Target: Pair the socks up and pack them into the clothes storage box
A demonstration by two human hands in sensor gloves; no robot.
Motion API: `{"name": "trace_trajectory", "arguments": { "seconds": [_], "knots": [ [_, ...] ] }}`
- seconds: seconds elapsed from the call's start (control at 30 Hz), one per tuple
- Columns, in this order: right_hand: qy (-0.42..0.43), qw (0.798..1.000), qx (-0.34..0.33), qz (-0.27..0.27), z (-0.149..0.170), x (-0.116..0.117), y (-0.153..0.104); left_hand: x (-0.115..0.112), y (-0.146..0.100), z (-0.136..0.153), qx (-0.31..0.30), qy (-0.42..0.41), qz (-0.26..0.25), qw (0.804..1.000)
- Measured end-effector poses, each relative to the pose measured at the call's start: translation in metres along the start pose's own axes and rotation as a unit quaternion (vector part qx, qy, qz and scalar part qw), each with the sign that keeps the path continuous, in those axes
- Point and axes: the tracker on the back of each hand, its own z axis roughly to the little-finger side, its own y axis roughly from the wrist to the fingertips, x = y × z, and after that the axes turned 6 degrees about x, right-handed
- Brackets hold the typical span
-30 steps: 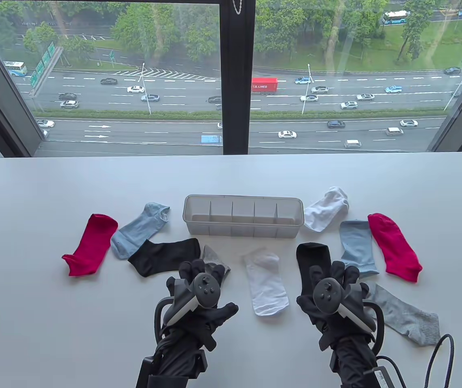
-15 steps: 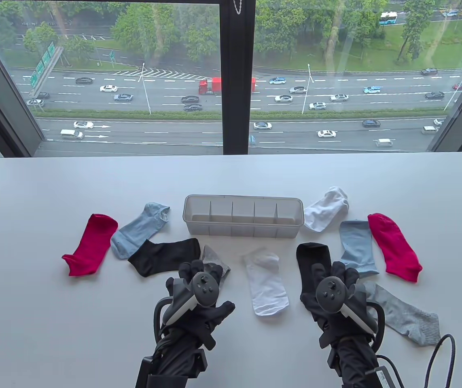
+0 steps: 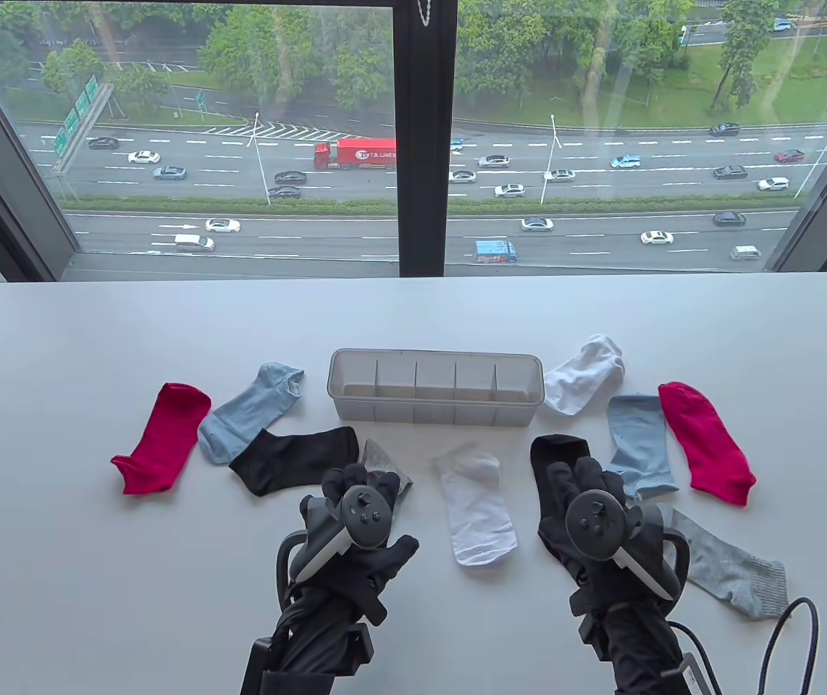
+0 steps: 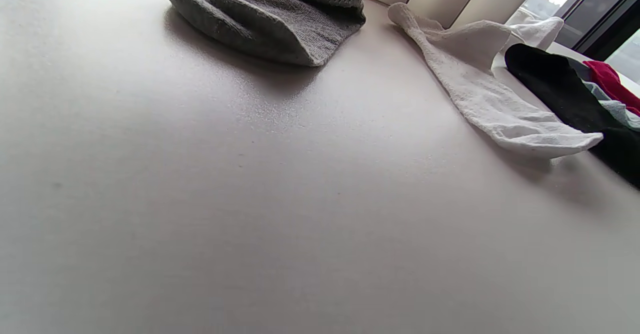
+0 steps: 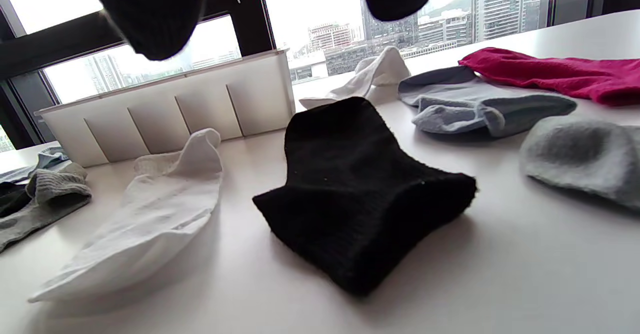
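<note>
The right hand had drifted a little to its left over the past second, its loosely extended fingers hanging above the right-hand black sock without yet gripping it, so it held nothing. The left hand had barely moved, hovering relaxed and empty over one grey sock, beside the other black sock. The shift suggested black would be the first pair gathered, though no sock had been lifted. The clothes storage box stood at the table's centre, its visible compartments empty, with ten socks spread around it, among them two red socks well apart on opposite sides.
</note>
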Motion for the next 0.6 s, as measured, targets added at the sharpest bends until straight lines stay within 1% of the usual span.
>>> {"name": "trace_trajectory", "arguments": {
  "seconds": [0.07, 0.17, 0.23, 0.3, 0.33, 0.4, 0.47, 0.53, 0.6],
  "knots": [
    [0.002, 1.000, -0.018, 0.003, -0.009, -0.007, 0.003, 0.001, -0.001, 0.000, -0.004, -0.008, -0.001, 1.000],
    [0.022, 0.999, -0.009, -0.040, -0.027, -0.008, 0.012, 0.002, -0.001, 0.000, -0.008, -0.034, 0.003, 0.999],
    [0.005, 0.996, -0.008, -0.085, -0.044, -0.003, 0.023, 0.003, -0.001, 0.000, -0.013, -0.048, 0.001, 0.999],
    [-0.037, 0.988, 0.012, -0.148, -0.063, 0.006, 0.035, 0.003, -0.001, 0.000, -0.016, -0.055, 0.002, 0.998],
    [-0.051, 0.980, 0.030, -0.190, -0.073, 0.013, 0.043, 0.003, 0.000, 0.000, -0.016, -0.060, 0.007, 0.998],
    [-0.050, 0.976, 0.038, -0.208, -0.087, 0.026, 0.056, 0.002, 0.001, 0.001, -0.015, -0.071, 0.012, 0.997],
    [-0.067, 0.972, 0.037, -0.221, -0.098, 0.041, 0.069, 0.003, 0.003, 0.002, -0.015, -0.077, 0.014, 0.997],
    [-0.112, 0.962, 0.044, -0.244, -0.107, 0.058, 0.079, 0.004, 0.003, 0.003, -0.018, -0.089, 0.016, 0.996],
    [-0.148, 0.948, 0.054, -0.276, -0.111, 0.077, 0.087, 0.005, 0.004, 0.004, -0.015, -0.107, 0.037, 0.993]
  ]
}}
